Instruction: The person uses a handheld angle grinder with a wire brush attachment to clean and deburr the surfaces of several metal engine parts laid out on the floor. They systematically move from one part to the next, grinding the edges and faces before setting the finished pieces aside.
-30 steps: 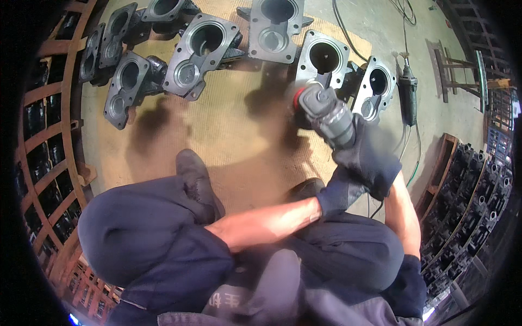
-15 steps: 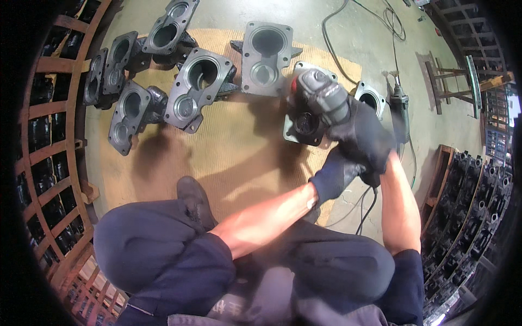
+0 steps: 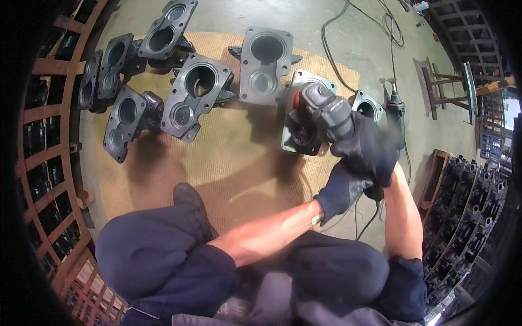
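Note:
Both my hands wear dark gloves and are closed around an angle grinder with a grey head and a red edge. My right hand wraps its body near the head. Lower down, my left hand grips the rear part, fingers partly hidden. The grinder's head is over a flanged metal casting with round bores, and it covers much of that face. Just left stands another casting, its large and small bores facing up. A further casting lies tilted beyond that.
Several more castings, one at the left, rest around a sheet of corrugated cardboard. A second corded tool lies on the floor at right, cables running behind. Wooden-slatted crates line the left; stacked dark parts stand right.
The view has shifted slightly, so the castings sit a little lower in the picture. Both hands still hold the grinder over the same casting.

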Tool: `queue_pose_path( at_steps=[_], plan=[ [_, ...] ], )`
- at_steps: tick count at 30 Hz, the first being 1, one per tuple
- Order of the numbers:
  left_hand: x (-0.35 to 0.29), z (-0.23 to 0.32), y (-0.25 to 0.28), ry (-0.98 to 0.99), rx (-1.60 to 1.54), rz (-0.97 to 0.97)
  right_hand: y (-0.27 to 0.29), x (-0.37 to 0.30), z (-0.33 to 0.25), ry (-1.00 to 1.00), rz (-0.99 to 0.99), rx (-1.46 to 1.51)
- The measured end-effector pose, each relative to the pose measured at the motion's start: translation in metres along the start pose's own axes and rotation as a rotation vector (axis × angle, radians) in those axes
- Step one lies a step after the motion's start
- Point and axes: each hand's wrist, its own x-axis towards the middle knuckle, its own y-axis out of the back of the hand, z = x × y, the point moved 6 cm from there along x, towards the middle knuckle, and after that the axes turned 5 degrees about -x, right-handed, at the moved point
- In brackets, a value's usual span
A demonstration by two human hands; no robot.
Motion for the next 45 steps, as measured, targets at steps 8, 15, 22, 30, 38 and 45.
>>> queue_pose_path(
  at_steps=[8,15,22,30,38,45],
  plan=[
    [0.038,0.038,0.004,-0.068,-0.013,-0.051,0.026,0.042,-0.016,0.027,0.05,0.04],
    [0.023,0.006,-0.008,-0.133,0.004,-0.137,0.015,0.008,-0.006,0.096,0.076,0.031],
    [0.022,0.013,0.002,-0.048,-0.076,-0.018,0.015,0.017,-0.012,0.118,0.043,0.085],
    [0.044,0.024,0.014,-0.12,0.121,-0.006,0.016,0.038,-0.02,0.125,-0.003,0.149],
    [-0.061,-0.047,0.003,-0.032,0.164,0.09,-0.038,-0.045,0.011,-0.124,-0.047,-0.045],
    [-0.061,-0.042,-0.02,0.237,0.348,-0.035,-0.025,-0.068,0.037,-0.156,0.047,-0.001]
  ],
)
